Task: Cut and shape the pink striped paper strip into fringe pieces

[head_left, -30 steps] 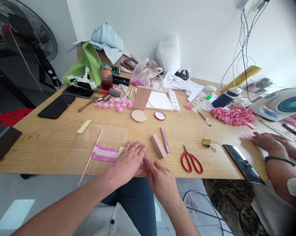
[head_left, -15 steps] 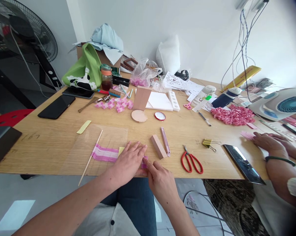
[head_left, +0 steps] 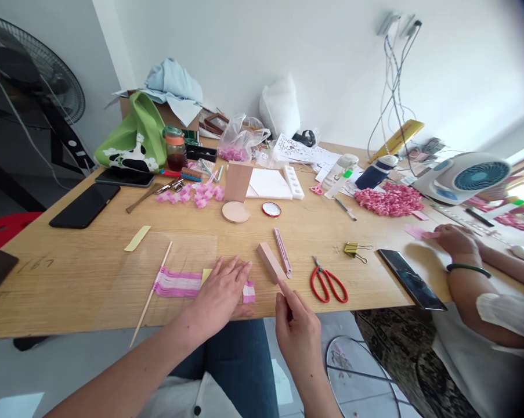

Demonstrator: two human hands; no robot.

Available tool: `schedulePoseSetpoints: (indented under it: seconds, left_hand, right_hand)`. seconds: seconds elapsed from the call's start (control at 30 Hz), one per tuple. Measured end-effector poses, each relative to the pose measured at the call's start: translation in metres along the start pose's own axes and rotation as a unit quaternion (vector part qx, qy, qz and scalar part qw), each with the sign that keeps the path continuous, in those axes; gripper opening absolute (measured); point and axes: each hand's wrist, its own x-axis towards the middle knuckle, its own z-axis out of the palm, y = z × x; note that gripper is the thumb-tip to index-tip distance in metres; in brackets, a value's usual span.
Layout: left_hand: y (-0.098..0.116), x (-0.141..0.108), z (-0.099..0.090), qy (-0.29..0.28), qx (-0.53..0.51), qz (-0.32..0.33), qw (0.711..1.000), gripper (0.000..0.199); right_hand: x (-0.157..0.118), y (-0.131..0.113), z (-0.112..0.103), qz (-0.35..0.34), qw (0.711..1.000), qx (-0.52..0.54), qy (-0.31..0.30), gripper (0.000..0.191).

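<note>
A person's bare left hand point(head_left: 222, 284) lies flat and wide, fingers extended, over a thin pink-and-white striped fabric strip point(head_left: 179, 284). The strip runs sideways near the front edge of a light wooden table point(head_left: 253, 232), left of that edge's middle, partly on a clear plastic sheet point(head_left: 183, 249). Its left end meets a slim pale wooden stick point(head_left: 151, 296); its right end shows beyond the fingers. A small yellow paper piece point(head_left: 206, 274) peeks out beside the hand.

The right hand point(head_left: 300, 325) points its index finger at the near end of a pinkish wooden block point(head_left: 270, 262), apparently touching it; the other fingers curl in, and whether they hold anything cannot be told. Red-handled scissors point(head_left: 329, 284) lie to its right, nearer the front edge than the back.

The strip looks light, soft and easily puckered, best pressed flat or pinched at its free right end. The block looks stiff and easy to grasp by its long sides.
</note>
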Motion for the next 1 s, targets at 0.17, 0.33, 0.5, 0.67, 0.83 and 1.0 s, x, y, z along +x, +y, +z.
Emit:
schedulePoseSetpoints:
  seconds: [0.17,0.33,0.5,0.67,0.83,1.0]
  left_hand:
    - [-0.001,0.001,0.000,-0.016,0.001,-0.002,1.000,0.074]
    - [0.001,0.002,-0.009,-0.044,0.014,-0.017,0.999,0.071]
    - [-0.001,0.003,-0.007,-0.044,0.011,-0.011,0.999,0.075]
    - [-0.004,0.007,-0.001,-0.027,0.014,-0.007,1.000,0.078]
    - [-0.005,0.007,0.003,-0.013,0.045,0.012,0.999,0.076]
    - [-0.025,0.008,0.031,0.123,0.123,0.098,0.980,0.068]
  right_hand:
    - [0.017,0.008,0.006,-0.040,0.992,-0.096,0.067,0.038]
    - [0.033,0.017,0.022,-0.010,0.986,-0.163,0.036,0.044]
    - [0.042,0.028,0.025,0.021,0.988,-0.131,0.075,0.046]
    - [0.073,0.058,0.004,0.128,0.968,-0.206,0.059,0.041]
    - [0.097,0.072,-0.011,0.138,0.958,-0.251,-0.005,0.035]
    - [0.149,0.066,-0.018,0.112,0.955,-0.266,-0.071,0.043]
